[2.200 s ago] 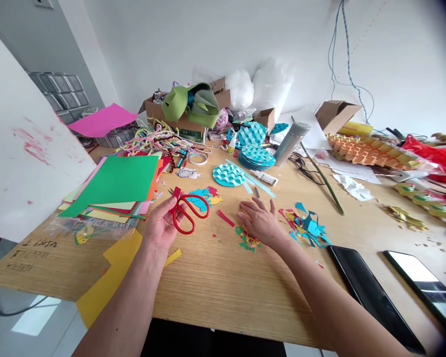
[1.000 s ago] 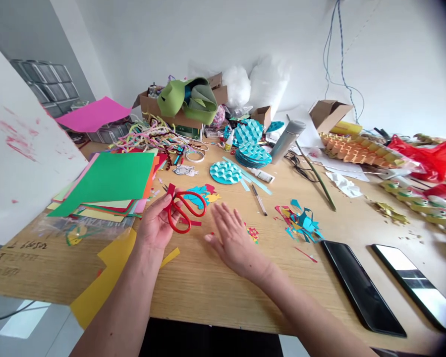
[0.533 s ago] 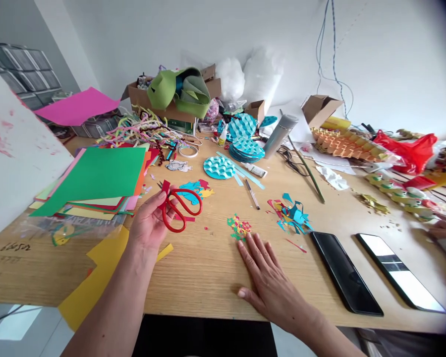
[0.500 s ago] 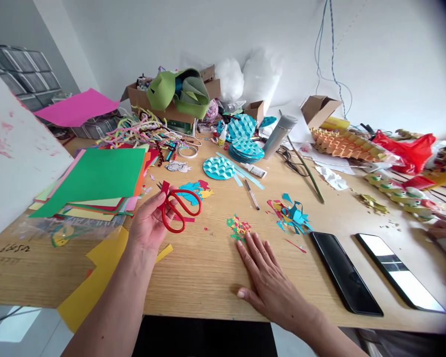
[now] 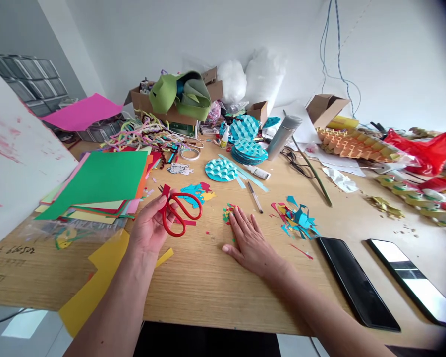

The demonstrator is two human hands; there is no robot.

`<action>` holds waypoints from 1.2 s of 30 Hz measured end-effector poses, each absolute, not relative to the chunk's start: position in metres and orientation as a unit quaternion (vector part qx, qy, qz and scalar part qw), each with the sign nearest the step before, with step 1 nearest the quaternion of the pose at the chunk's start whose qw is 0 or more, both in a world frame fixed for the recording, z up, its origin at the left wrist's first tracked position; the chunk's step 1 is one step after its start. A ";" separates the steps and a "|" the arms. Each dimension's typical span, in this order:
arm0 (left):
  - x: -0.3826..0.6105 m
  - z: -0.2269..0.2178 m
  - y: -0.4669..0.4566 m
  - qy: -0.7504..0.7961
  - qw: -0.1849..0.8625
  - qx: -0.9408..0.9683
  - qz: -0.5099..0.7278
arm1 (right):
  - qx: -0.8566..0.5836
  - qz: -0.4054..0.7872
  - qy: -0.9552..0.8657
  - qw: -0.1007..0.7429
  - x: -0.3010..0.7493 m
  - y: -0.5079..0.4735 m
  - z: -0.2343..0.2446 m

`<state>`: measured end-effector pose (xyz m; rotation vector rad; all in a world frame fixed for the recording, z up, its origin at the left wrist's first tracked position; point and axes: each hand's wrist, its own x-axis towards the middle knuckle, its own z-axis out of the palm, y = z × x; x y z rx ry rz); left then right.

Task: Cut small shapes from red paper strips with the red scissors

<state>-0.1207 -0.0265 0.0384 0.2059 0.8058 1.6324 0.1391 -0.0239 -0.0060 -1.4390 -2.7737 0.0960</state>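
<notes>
My left hand (image 5: 150, 225) is closed around red-handled scissors (image 5: 182, 212), the handle loops facing right. A small red paper strip (image 5: 166, 190) is pinched in the same hand by the blades. My right hand (image 5: 247, 243) lies flat on the table, fingers stretched, its fingertips over a small pile of colourful paper bits (image 5: 227, 212), which it partly covers. Beyond the scissors lie blue, red and yellow fish-shaped paper cutouts (image 5: 193, 194). Blue and red paper scraps (image 5: 299, 219) lie to the right of my right hand.
Stacked coloured paper (image 5: 104, 173) lies at left, with yellow paper (image 5: 96, 282) overhanging the front edge. Two phones (image 5: 357, 282) lie at right. Behind are a pen (image 5: 254, 197), a glue bottle (image 5: 259, 172), scalloped blue discs (image 5: 221, 170) and a grey flask (image 5: 284, 136).
My right hand has slid forward and left, now covering more of the paper bits. My left hand still holds the scissors in nearly the same place. The view has shifted slightly.
</notes>
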 end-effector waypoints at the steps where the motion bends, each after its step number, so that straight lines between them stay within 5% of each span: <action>1: -0.121 0.038 -0.026 0.351 0.608 0.090 0.706 | -0.464 0.031 -0.885 0.009 0.137 -0.018 -0.005; 17: -0.119 0.042 -0.026 0.355 0.614 0.068 0.702 | -0.358 0.066 -0.931 -0.013 0.166 -0.051 -0.002; 25: -0.122 0.039 -0.025 0.364 0.604 0.066 0.706 | -0.410 0.030 -0.912 0.018 0.145 0.012 0.001; 36: -0.115 0.046 -0.026 0.395 0.603 0.031 0.693 | -0.491 -0.025 -0.869 0.059 0.172 -0.059 -0.026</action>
